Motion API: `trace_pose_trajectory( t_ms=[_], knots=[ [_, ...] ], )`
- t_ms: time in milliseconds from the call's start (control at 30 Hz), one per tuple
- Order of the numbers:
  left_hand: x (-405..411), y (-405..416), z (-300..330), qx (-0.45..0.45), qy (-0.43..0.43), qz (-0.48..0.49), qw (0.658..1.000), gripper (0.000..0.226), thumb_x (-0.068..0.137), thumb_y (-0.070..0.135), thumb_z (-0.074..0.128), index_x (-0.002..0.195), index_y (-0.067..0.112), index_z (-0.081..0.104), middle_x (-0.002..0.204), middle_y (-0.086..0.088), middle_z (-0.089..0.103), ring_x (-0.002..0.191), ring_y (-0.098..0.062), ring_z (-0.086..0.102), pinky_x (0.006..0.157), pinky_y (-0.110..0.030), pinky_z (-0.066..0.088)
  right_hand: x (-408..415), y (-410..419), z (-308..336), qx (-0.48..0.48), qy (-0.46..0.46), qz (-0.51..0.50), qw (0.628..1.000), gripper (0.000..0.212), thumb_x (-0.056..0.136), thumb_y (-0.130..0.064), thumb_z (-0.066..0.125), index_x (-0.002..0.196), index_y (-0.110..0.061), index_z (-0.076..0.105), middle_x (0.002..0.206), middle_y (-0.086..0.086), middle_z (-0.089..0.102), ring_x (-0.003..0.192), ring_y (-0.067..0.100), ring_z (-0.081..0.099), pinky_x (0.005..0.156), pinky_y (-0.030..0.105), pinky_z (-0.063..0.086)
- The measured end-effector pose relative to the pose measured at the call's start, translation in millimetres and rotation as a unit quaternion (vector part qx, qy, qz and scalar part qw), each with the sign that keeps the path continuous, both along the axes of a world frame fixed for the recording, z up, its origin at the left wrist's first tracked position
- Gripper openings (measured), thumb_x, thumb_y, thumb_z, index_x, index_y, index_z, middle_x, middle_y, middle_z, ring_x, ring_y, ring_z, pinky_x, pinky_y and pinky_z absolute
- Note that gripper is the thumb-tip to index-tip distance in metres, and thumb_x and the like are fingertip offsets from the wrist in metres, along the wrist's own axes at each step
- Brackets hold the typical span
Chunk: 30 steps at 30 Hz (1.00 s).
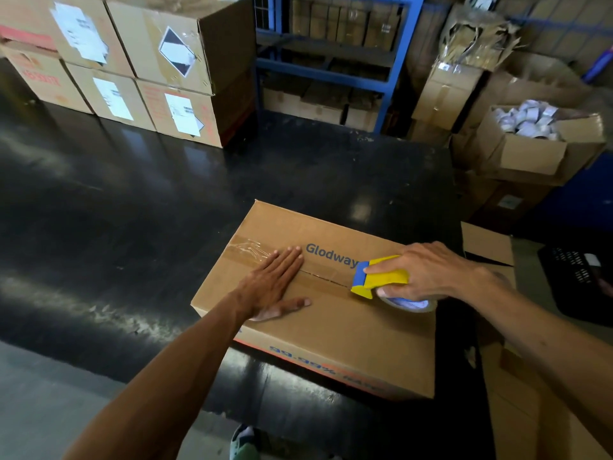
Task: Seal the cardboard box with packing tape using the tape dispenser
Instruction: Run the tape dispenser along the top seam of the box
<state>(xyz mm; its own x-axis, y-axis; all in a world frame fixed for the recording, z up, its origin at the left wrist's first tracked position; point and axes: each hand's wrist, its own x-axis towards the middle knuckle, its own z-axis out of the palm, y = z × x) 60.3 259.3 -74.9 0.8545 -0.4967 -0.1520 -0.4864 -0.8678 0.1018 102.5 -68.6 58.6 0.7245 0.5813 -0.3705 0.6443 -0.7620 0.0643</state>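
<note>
Cardboard box [331, 327] sits flat on the dark glossy table [132, 227], near its right front corner, flaps closed, centre seam running left to right across the top.

Packing tape [252, 252] is laid along the left part of the seam; the strip near the left edge looks wrinkled and lifted in places. Seam to the right, up to the dispenser, appears covered but glare makes that hard to confirm.

Left hand [275, 283] lies palm down on the box top, fingers [292, 257] straight and spread flat across the tape, gripping nothing, pressing.

Right hand [428, 273] is wrapped closed around the yellow and blue tape dispenser [378, 277], nose down on the seam, roll [408, 303] below the palm.

Risks, judged from here:
- Wrinkles at the left end may leave air channels; the bond there could peel unless rubbed down.
- If the dispenser drifts off the seam line, tape would cover one flap more than the other and hold weakly.
- Box could slide on the slick table if the left hand eases off while the right pulls.
- Right end of the seam is not yet taped; cutting short of the edge would leave the flaps free to lift.
- Cutter teeth sit near the right-hand fingers; a slip at the tear could nick them.
</note>
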Motion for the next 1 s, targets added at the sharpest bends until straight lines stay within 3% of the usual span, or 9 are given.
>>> trace_pose_trajectory(
  t_ms=[100, 200, 400, 533, 667, 900, 1000],
  knots=[
    [-1.2, -3.6, 3.4, 0.022, -0.003, 0.007, 1.000, 0.102, 0.090, 0.083, 0.009, 0.157, 0.011, -0.017, 0.165, -0.009, -0.021, 0.152, -0.022, -0.022, 0.126, -0.044, -0.006, -0.1, 3.8, -13.6, -0.013, 0.001, -0.002, 1.000, 0.062, 0.081, -0.081, 0.036, 0.138, -0.056, 0.037, 0.131, -0.003, 0.057, 0.114, 0.020, 0.054, 0.079, 0.035, 0.045],
    [-6.4, -28.0, 8.0, 0.023, -0.008, 0.015, 1.000, 0.104, 0.088, 0.083, 0.010, 0.157, 0.009, -0.015, 0.162, -0.015, -0.024, 0.151, -0.029, -0.023, 0.125, -0.047, -0.009, 3.2, 12.4, -7.5, -0.010, 0.007, -0.010, 1.000, 0.056, 0.084, -0.076, 0.045, 0.135, -0.054, 0.044, 0.123, -0.005, 0.058, 0.110, 0.019, 0.055, 0.076, 0.033, 0.040],
    [-11.4, -93.2, -7.1, -0.030, -0.021, -0.019, 0.999, 0.102, 0.091, 0.080, 0.017, 0.159, 0.008, -0.005, 0.168, -0.009, -0.010, 0.154, -0.018, -0.014, 0.126, -0.039, -0.002, 7.9, 15.1, -4.7, 0.017, 0.069, -0.045, 0.996, 0.055, 0.080, -0.067, 0.057, 0.132, -0.053, 0.049, 0.114, -0.010, 0.062, 0.090, 0.013, 0.052, 0.066, 0.031, 0.040],
    [-9.5, -90.5, -8.9, -0.025, -0.017, -0.028, 0.999, 0.101, 0.091, 0.081, 0.016, 0.159, 0.010, -0.007, 0.167, -0.005, -0.013, 0.153, -0.015, -0.016, 0.126, -0.038, -0.003, 7.4, 16.6, -10.2, 0.027, 0.067, -0.061, 0.995, 0.061, 0.074, -0.072, 0.059, 0.132, -0.052, 0.051, 0.116, -0.009, 0.062, 0.096, 0.017, 0.056, 0.070, 0.034, 0.047],
    [-10.2, -91.8, -7.8, -0.024, -0.017, -0.026, 0.999, 0.102, 0.090, 0.081, 0.017, 0.160, 0.009, -0.005, 0.168, -0.005, -0.010, 0.154, -0.015, -0.015, 0.126, -0.037, -0.003, 0.4, 14.9, -6.9, 0.029, 0.036, -0.044, 0.998, 0.056, 0.080, -0.066, 0.060, 0.133, -0.050, 0.052, 0.117, -0.005, 0.063, 0.098, 0.019, 0.056, 0.072, 0.035, 0.047],
    [-11.0, -89.9, -2.0, -0.022, -0.007, -0.031, 0.999, 0.104, 0.088, 0.084, 0.009, 0.159, 0.010, -0.007, 0.167, -0.006, -0.014, 0.153, -0.016, -0.018, 0.126, -0.037, -0.004, -3.3, -13.1, 1.0, 0.024, 0.060, -0.036, 0.997, 0.060, 0.082, -0.070, 0.057, 0.138, -0.051, 0.045, 0.119, -0.008, 0.061, 0.085, 0.010, 0.048, 0.063, 0.025, 0.038],
    [-10.8, -89.1, -2.7, -0.022, -0.008, -0.035, 0.999, 0.102, 0.090, 0.082, 0.012, 0.159, 0.010, -0.007, 0.167, -0.007, -0.014, 0.153, -0.016, -0.018, 0.126, -0.038, -0.003, -5.7, -42.7, 11.1, 0.011, 0.079, -0.049, 0.996, 0.061, 0.082, -0.072, 0.055, 0.138, -0.053, 0.043, 0.119, -0.008, 0.062, 0.087, 0.011, 0.052, 0.068, 0.027, 0.046]
  ],
)
